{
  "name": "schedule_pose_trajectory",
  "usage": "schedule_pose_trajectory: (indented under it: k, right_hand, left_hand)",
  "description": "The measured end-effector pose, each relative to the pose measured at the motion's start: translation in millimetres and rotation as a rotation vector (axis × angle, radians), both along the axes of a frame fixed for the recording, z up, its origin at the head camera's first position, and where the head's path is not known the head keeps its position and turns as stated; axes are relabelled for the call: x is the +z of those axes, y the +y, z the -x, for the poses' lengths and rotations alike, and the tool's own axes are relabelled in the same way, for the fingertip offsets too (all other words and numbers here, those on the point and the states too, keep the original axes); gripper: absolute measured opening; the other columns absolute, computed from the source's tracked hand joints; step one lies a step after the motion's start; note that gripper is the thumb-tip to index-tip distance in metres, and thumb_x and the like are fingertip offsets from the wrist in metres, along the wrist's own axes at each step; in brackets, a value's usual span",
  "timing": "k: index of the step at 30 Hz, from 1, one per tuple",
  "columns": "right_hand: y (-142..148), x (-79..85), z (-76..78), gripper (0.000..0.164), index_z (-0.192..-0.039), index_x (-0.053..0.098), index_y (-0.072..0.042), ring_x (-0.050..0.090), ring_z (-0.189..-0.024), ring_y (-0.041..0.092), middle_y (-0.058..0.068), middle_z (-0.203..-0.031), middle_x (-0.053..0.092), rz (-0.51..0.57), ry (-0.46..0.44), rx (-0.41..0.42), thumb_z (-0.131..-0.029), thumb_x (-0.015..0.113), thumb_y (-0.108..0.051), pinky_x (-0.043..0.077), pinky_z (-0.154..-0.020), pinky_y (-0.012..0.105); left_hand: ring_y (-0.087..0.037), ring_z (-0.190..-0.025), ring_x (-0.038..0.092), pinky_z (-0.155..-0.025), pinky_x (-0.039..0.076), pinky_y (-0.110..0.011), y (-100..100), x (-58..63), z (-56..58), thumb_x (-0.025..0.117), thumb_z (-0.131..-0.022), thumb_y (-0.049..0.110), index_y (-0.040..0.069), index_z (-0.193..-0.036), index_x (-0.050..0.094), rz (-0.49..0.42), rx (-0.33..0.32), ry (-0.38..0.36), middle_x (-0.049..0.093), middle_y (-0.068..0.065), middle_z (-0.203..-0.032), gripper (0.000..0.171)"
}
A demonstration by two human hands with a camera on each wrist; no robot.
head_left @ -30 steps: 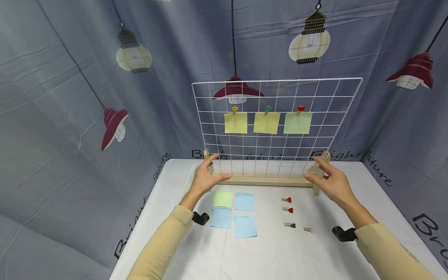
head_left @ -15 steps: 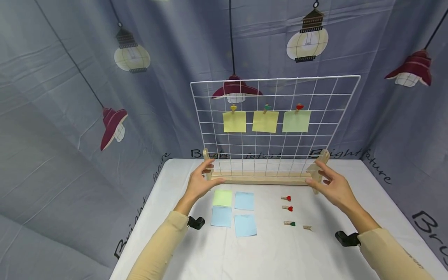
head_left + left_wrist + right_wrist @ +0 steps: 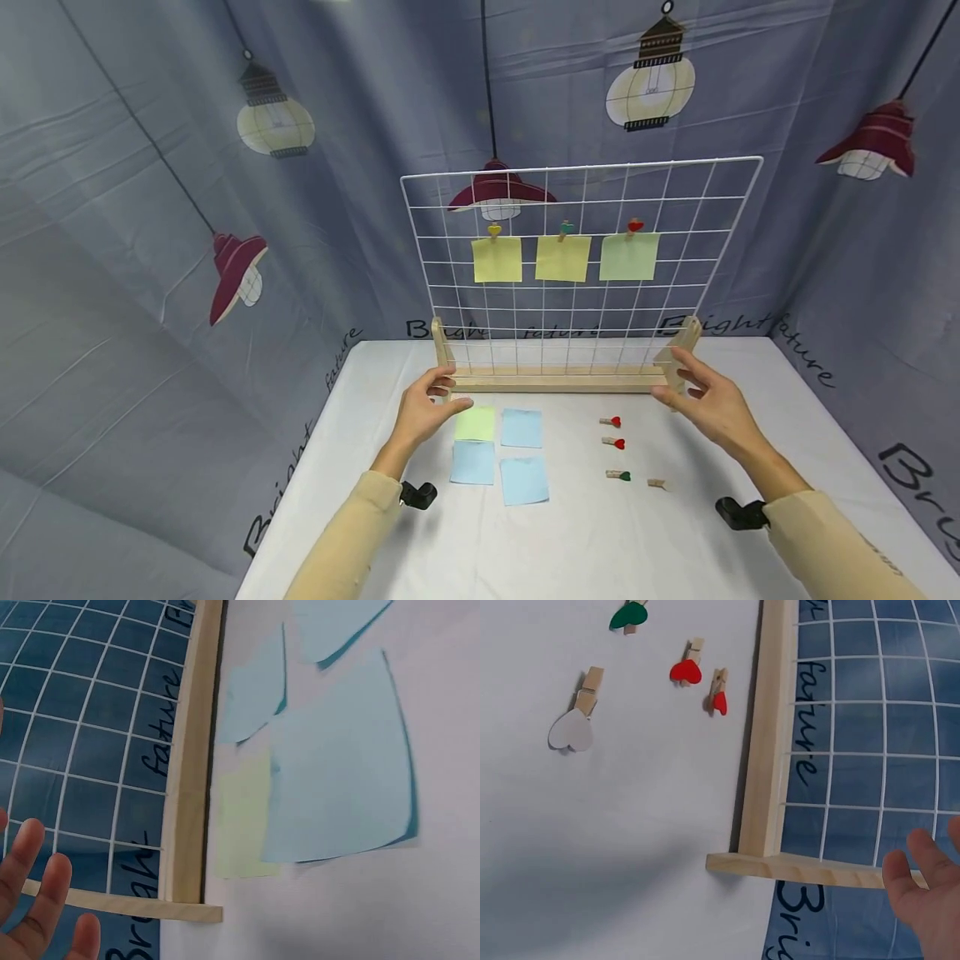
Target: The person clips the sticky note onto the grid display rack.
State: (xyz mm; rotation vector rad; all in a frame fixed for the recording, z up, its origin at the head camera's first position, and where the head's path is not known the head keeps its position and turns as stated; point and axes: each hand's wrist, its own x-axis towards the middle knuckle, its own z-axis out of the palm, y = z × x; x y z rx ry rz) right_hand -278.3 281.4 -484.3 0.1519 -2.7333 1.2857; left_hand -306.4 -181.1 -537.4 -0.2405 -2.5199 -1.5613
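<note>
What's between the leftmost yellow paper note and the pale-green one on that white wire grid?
Another yellow paper note, under a wooden clip with a teal heart; the head view shows it.

Left hand [image 3: 418, 412] and right hand [image 3: 712, 408] well apart, thumbs [image 3: 453, 407] pointing inward

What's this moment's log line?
left hand: near wooden stand; right hand: likewise; wire grid: three clipped sticky notes; tabletop: four sticky notes, four heart clothespins

Behind the white table [image 3: 585, 542], a grey-blue curtain [image 3: 360, 225] with printed lamps [image 3: 651, 90] and black lettering [image 3: 903, 468].
</note>
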Motion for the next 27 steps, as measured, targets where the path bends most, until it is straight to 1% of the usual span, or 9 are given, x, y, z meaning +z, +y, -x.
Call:
schedule_pose_trajectory:
  k: [2,5,9,12,15,19,23,27]
  right_hand:
    - [0.0,-1.0,-0.4,0.093,-0.165,0.024,-0.01,0.039,-0.141,0.058,0.03,-0.165,0.027,-0.003,-0.002,0.002,-0.095,0.074,-0.046,0.038,-0.108,0.07]
    - [0.8,-2.9,-0.9,0.092,-0.164,0.024,-0.009,0.039,-0.141,0.058,0.031,-0.164,0.028,0.001,0.002,0.005,-0.095,0.074,-0.045,0.038,-0.108,0.07]
    - [0.0,-4.1,-0.6,0.092,-0.164,0.024,-0.008,0.038,-0.142,0.057,0.03,-0.165,0.028,0.015,0.004,0.007,-0.095,0.074,-0.044,0.037,-0.109,0.07]
    - [-1.5,-4.7,0.2,0.092,-0.164,0.024,-0.008,0.038,-0.142,0.058,0.03,-0.165,0.027,0.019,0.006,0.009,-0.095,0.074,-0.043,0.036,-0.109,0.07]
    - [-2.0,-6.4,0.5,0.092,-0.164,0.024,-0.008,0.038,-0.142,0.058,0.03,-0.165,0.027,0.015,0.013,0.01,-0.095,0.074,-0.042,0.037,-0.109,0.07]
    - [-1.8,-9.0,-0.8,0.092,-0.164,0.024,-0.007,0.039,-0.141,0.057,0.03,-0.165,0.029,0.009,0.013,0.014,-0.095,0.074,-0.042,0.038,-0.108,0.069]
    - [-1.9,-11.0,-2.9,0.092,-0.164,0.024,-0.007,0.039,-0.141,0.057,0.03,-0.164,0.029,0.011,0.003,0.012,-0.095,0.074,-0.042,0.038,-0.108,0.069]
    - [-2.4,-11.9,-4.0,0.093,-0.164,0.024,-0.008,0.039,-0.141,0.057,0.03,-0.164,0.03,0.008,-0.008,0.002,-0.095,0.075,-0.044,0.038,-0.109,0.069]
  left_hand:
    - [-0.037,-0.107,0.066,-0.093,0.055,-0.05,-0.8,-6.7,-1.5,0.091,-0.079,0.038,0.025,-0.133,0.066,-0.003,-0.004,-0.002,0.07,-0.013,-0.121,0.061]
    - [-0.037,-0.105,0.067,-0.091,0.055,-0.044,-0.2,-16.4,-5.1,0.09,-0.081,0.036,0.02,-0.132,0.067,-0.005,0.003,-0.019,0.071,-0.015,-0.12,0.059]
    - [-0.032,-0.1,0.068,-0.09,0.055,-0.041,0.0,-29.3,-10.8,0.089,-0.081,0.034,0.017,-0.13,0.067,-0.007,0.022,-0.055,0.072,-0.015,-0.117,0.056]
    - [-0.025,-0.097,0.068,-0.089,0.055,-0.04,-0.7,-37.4,-14.6,0.089,-0.081,0.033,0.018,-0.127,0.069,-0.003,0.035,-0.076,0.073,-0.015,-0.116,0.053]
    - [-0.022,-0.095,0.068,-0.086,0.055,-0.037,-1.1,-44.1,-17.6,0.088,-0.082,0.033,0.013,-0.127,0.068,0.007,0.038,-0.081,0.073,-0.014,-0.114,0.053]
    - [-0.019,-0.091,0.066,-0.084,0.054,-0.034,-1.2,-49.7,-21.6,0.088,-0.082,0.032,0.009,-0.127,0.068,0.016,0.044,-0.092,0.074,-0.012,-0.112,0.054]
    - [-0.017,-0.089,0.063,-0.082,0.053,-0.033,-1.9,-53.3,-24.3,0.088,-0.082,0.033,0.01,-0.128,0.068,0.019,0.049,-0.106,0.074,-0.008,-0.11,0.055]
    - [-0.016,-0.088,0.062,-0.082,0.053,-0.034,-3.1,-58.1,-26.2,0.088,-0.082,0.035,0.011,-0.128,0.069,0.018,0.043,-0.123,0.074,-0.008,-0.111,0.055]
